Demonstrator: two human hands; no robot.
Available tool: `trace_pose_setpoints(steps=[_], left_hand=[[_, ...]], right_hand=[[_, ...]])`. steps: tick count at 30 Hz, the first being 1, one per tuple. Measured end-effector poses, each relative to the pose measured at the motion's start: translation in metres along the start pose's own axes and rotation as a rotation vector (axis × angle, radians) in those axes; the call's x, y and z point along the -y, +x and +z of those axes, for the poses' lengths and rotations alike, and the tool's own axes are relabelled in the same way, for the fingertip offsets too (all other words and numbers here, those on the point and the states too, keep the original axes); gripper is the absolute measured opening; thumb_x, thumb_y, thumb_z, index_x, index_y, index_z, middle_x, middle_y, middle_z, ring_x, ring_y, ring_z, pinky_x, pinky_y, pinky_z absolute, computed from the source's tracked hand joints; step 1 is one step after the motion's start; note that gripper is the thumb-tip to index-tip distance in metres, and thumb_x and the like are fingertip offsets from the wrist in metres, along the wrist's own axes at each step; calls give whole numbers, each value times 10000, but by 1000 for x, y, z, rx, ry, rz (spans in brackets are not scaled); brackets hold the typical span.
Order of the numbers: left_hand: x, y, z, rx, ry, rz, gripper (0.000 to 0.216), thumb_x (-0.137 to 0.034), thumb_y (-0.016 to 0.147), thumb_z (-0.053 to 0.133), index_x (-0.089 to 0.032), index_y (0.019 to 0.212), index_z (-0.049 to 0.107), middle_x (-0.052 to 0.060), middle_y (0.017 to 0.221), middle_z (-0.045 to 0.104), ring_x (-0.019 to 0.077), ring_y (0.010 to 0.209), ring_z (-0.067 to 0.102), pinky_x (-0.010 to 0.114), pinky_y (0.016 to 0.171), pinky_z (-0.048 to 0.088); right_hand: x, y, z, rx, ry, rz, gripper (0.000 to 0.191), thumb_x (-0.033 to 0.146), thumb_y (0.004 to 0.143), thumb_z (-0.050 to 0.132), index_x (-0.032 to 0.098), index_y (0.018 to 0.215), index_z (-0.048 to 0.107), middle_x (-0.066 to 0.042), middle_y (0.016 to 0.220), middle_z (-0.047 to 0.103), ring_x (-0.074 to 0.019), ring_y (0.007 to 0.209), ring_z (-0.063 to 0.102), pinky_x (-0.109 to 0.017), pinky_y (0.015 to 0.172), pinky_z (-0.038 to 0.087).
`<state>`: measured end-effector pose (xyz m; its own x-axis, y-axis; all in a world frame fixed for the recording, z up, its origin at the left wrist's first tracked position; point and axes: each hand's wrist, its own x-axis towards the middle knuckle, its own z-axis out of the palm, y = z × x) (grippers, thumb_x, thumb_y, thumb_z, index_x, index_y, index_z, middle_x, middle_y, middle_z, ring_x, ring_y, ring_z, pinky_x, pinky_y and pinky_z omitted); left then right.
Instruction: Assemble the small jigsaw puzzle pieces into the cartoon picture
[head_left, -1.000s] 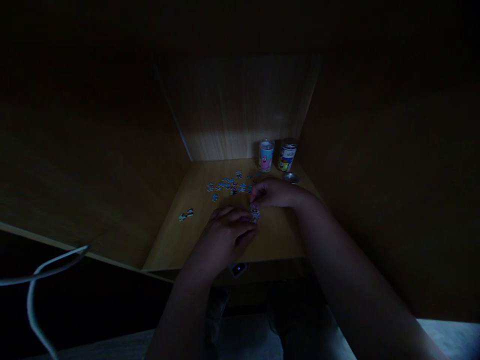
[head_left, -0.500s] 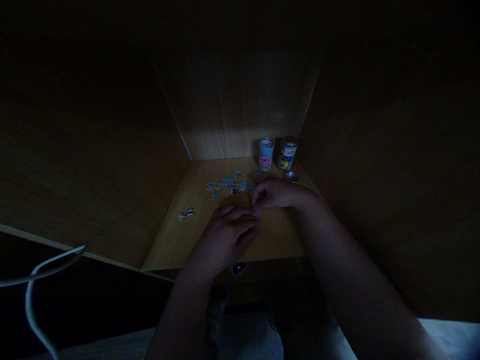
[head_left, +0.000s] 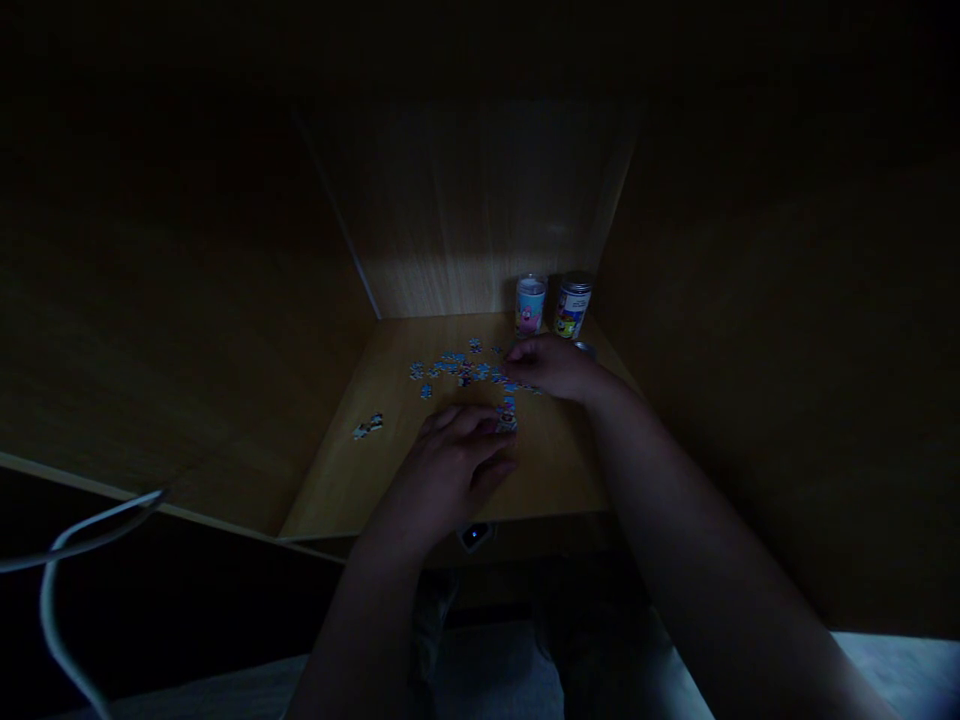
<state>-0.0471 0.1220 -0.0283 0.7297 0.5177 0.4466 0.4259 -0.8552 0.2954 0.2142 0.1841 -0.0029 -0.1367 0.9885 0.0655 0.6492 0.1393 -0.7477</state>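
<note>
The scene is very dark. My left hand (head_left: 450, 465) rests on the wooden desk (head_left: 352, 480), fingers curled, its fingertips pressed on a small joined cluster of puzzle pieces (head_left: 508, 418). My right hand (head_left: 551, 365) reaches farther back, fingers bent down over the scattered blue puzzle pieces (head_left: 457, 368) near the right end of the pile. What its fingertips hold is hidden. A separate small joined bit (head_left: 369, 426) lies alone at the left.
Two small printed cans (head_left: 531, 305) (head_left: 573, 307) stand at the back right against the wooden back panel, a round lid (head_left: 585, 348) in front of them. Wooden side walls close in the desk. A white cable (head_left: 60, 560) hangs at the lower left.
My right hand has left the cluster by my left hand and moved back toward the scattered pieces near the cans. My left hand has stayed on the cluster.
</note>
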Motion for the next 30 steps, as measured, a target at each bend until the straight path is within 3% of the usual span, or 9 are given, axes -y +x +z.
trace_pose_setpoints(steps=[5, 10, 14, 19, 30], left_hand=[[0, 0, -1, 16, 8, 4, 310, -303, 1026, 816, -331, 1334, 798, 50, 1439, 717, 304, 1304, 658, 548, 1120, 563], [0, 1, 0, 14, 6, 2, 299, -323, 1034, 808, -330, 1334, 798, 51, 1434, 721, 302, 1309, 660, 550, 1126, 556], [-1, 1, 0, 12, -3, -10, 294, -310, 1026, 815, -316, 1320, 800, 59, 1427, 726, 307, 1306, 662, 557, 1128, 556], [-2, 1, -2, 12, -18, -11, 296, -292, 1027, 814, -304, 1322, 796, 56, 1428, 726, 297, 1317, 655, 543, 1149, 545], [-3, 2, -2, 31, -8, -20, 333, -293, 1029, 813, -315, 1360, 775, 49, 1429, 726, 299, 1323, 652, 541, 1154, 538]], right_hand=[[2, -2, 0, -75, 88, 26, 294, 459, 1001, 696, 204, 865, 747, -9, 784, 734, -172, 728, 640, -286, 671, 448], [1, 0, -2, -76, -40, 60, 260, 413, 997, 718, 198, 865, 777, -7, 789, 747, -178, 772, 662, -285, 696, 450], [-2, 0, -2, 89, -31, 3, 134, 340, 901, 817, 206, 904, 809, 2, 852, 784, -178, 824, 684, -278, 735, 477], [-1, -8, -2, 394, 57, 24, 179, 348, 847, 855, 229, 979, 831, 21, 841, 783, -161, 716, 657, -275, 650, 471], [1, -9, -5, 515, 142, -11, 232, 345, 757, 958, 234, 909, 822, 17, 884, 803, -183, 874, 719, -293, 822, 524]])
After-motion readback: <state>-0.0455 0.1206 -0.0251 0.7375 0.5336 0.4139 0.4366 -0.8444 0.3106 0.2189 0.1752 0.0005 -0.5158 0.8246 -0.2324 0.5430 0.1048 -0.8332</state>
